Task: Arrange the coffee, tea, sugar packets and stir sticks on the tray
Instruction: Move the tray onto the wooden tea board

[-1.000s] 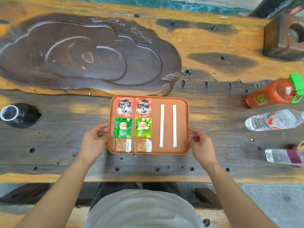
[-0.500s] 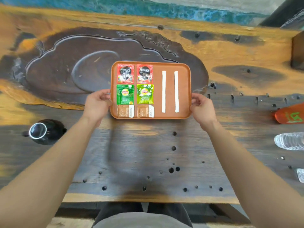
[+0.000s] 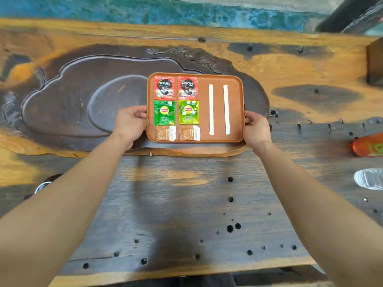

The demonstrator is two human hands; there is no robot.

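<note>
An orange-brown tray (image 3: 236, 108) is held over the right part of a dark carved wooden slab (image 3: 68, 100). My left hand (image 3: 129, 123) grips its left edge and my right hand (image 3: 256, 129) grips its right edge. On the tray lie two red coffee packets (image 3: 164, 88) (image 3: 187, 88), below them two green tea packets (image 3: 164, 112) (image 3: 188, 112), and at the near edge two brown sugar packets (image 3: 165, 133) (image 3: 189, 132). Two white stir sticks (image 3: 211, 109) (image 3: 226, 109) lie parallel on the tray's right half.
The wooden table (image 3: 186, 204) has many small holes. An orange bottle (image 3: 367, 146) and a clear water bottle (image 3: 369, 179) lie at the right edge. A dark cup (image 3: 42, 185) peeks out by my left forearm. A dark block (image 3: 375, 63) stands at far right.
Both hands have carried the tray away from the table's near edge, forward onto the carved slab. My arms are now stretched out.
</note>
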